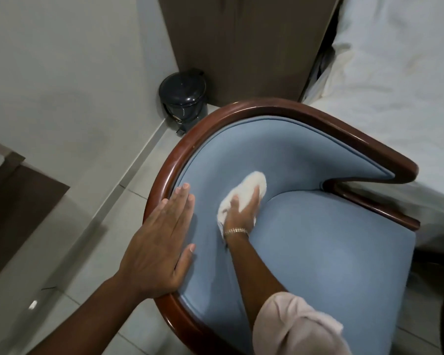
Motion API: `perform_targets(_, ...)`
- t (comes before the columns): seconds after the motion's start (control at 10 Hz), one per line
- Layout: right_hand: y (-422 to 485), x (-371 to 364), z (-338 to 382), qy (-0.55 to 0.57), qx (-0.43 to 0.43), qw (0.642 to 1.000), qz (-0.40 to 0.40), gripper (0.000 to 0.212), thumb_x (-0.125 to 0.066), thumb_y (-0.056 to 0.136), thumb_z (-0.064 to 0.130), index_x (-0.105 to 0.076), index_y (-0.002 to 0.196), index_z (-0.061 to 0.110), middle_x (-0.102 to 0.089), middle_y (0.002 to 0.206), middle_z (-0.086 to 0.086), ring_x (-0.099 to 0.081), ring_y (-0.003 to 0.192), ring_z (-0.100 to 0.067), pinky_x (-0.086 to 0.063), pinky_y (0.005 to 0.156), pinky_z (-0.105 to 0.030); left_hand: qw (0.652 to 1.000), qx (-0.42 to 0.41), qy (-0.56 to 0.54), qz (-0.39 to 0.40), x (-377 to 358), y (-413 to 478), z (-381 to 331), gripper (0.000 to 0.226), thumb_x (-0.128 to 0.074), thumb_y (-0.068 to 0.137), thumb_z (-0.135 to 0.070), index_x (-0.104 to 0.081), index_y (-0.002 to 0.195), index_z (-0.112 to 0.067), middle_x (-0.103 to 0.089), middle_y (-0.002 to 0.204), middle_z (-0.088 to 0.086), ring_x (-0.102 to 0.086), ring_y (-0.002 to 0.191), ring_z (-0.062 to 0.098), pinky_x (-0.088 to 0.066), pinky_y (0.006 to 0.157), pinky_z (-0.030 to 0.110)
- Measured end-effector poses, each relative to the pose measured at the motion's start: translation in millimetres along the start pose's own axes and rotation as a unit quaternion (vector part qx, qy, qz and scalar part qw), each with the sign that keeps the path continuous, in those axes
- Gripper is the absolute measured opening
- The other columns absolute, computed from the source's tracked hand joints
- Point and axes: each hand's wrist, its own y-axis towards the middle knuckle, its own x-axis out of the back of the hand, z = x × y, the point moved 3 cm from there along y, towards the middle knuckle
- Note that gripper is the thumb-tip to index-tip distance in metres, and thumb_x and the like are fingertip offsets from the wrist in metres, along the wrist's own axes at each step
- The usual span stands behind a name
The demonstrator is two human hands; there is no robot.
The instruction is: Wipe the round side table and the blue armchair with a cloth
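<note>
1. The white bed with a wrinkled sheet (395,80) stands just beside the armchair on the right.
2. The blue upholstered armchair with a curved dark wooden rim (318,247) has free floor only on its left side.
3. The left hand (162,242) lies flat and released on the rim and padding.
4. The right hand (241,213) presses the white cloth (251,185) against the inner backrest, fingers spread over it.
5. A small black round pedal bin (183,98) stands in the corner behind the chair; no writing is readable.

cloth (244,193) half under right hand (241,213), armchair (318,252) front cropped
</note>
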Motion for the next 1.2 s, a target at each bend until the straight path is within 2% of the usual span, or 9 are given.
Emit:
perform_targets(0.1,-31.7,25.7,-71.2,-0.098,-0.092,0.985,0.11,0.064,-0.051,0.097,0.025,-0.02,0.152,0.032,-0.032,0.159,-0.008,-0.04,0.139,-0.029,-0.031,0.11,-0.031,1.0,0.003,0.005,0.013,-2.8,-0.2,1.6,0.084,-0.045,0.093,-0.046,-0.013,0.16,-0.005,-0.008,0.171,0.012,-0.008,0.158,0.026,-0.015,0.128,0.041)
perform_targets(0.3,-100.2,67.5,-14.0,-0.083,0.006,0.955,0.285,0.059,-0.06,0.091,0.029,-0.033,0.139,0.049,-0.039,0.155,0.007,-0.042,0.137,-0.013,-0.03,0.117,-0.029,0.99,0.08,-0.113,0.024,19.8,6.4,-13.7,0.08,-0.043,0.095,-0.051,-0.02,0.159,-0.008,-0.017,0.169,0.007,-0.016,0.157,0.02,-0.019,0.125,0.039)
perform_targets(0.4,-132.6,52.6,70.9,-0.034,0.117,0.944,0.305,0.061,-0.052,0.085,0.056,-0.027,0.141,0.057,-0.032,0.157,0.016,-0.033,0.142,-0.002,-0.03,0.12,-0.034,0.848,0.261,-0.461,-0.01,49.3,11.9,-18.7,0.068,-0.058,0.093,-0.046,-0.04,0.153,-0.018,-0.045,0.158,0.002,-0.041,0.146,0.016,-0.033,0.119,0.031)
perform_targets(0.5,-156.2,12.6,154.5,-0.042,0.238,0.904,0.353,0.055,-0.041,0.092,0.04,-0.022,0.142,0.053,-0.017,0.162,0.013,-0.016,0.149,-0.004,-0.017,0.124,-0.034,0.683,0.357,-0.629,-0.103,92.0,5.6,14.5,0.057,-0.077,0.071,-0.042,-0.066,0.123,-0.022,-0.078,0.116,0.007,-0.075,0.103,0.022,-0.061,0.078,0.03)
perform_targets(0.7,-190.6,-119.0,246.9,0.017,0.177,0.894,0.412,0.081,-0.066,0.07,0.023,-0.036,0.145,0.025,-0.046,0.145,-0.004,-0.05,0.127,-0.021,-0.046,0.107,-0.042,0.488,0.363,-0.729,-0.313,167.2,-59.9,168.7,0.056,-0.072,0.074,-0.017,-0.063,0.128,-0.002,-0.067,0.127,0.03,-0.066,0.114,0.046,-0.051,0.101,0.06)
perform_targets(0.8,-214.7,-225.0,266.4,0.009,0.084,0.876,0.475,0.056,-0.079,0.065,0.014,-0.064,0.119,0.016,-0.071,0.114,-0.007,-0.068,0.101,-0.023,-0.058,0.085,-0.034,0.419,0.351,-0.738,-0.396,176.9,-96.9,253.8,0.067,-0.076,0.072,-0.016,-0.058,0.136,-0.005,-0.064,0.134,0.027,-0.06,0.123,0.048,-0.046,0.105,0.065)
perform_targets(0.9,-233.7,-324.6,279.9,-0.032,0.175,0.892,0.415,0.032,-0.078,0.073,0.007,-0.072,0.104,0.012,-0.073,0.101,0.001,-0.065,0.09,-0.014,-0.057,0.082,-0.026,0.389,0.412,-0.679,-0.467,175.6,-125.7,335.7,0.038,-0.074,0.084,-0.013,-0.068,0.121,-0.011,-0.074,0.122,0.015,-0.07,0.111,0.037,-0.058,0.094,0.053)
perform_targets(1.0,-244.0,-399.6,276.5,-0.107,0.26,0.883,0.376,0.029,-0.075,0.077,0.013,-0.071,0.106,0.015,-0.07,0.102,0.005,-0.06,0.091,-0.01,-0.051,0.092,-0.026,0.438,0.531,-0.563,-0.458,159.4,-139.3,397.4,0.061,-0.076,0.084,-0.012,-0.053,0.14,-0.011,-0.064,0.138,0.013,-0.062,0.124,0.036,-0.05,0.107,0.056)
perform_targets(1.2,-247.2,-435.8,256.3,-0.271,0.4,0.808,0.337,0.022,-0.06,0.087,0.019,-0.072,0.104,0.013,-0.075,0.105,-0.009,-0.067,0.101,-0.027,-0.052,0.092,-0.033,0.633,0.598,-0.37,-0.324,143.0,-141.8,427.3,0.083,-0.063,0.086,0.002,-0.024,0.157,-0.013,-0.042,0.156,0.02,-0.044,0.142,0.037,-0.038,0.116,0.053)
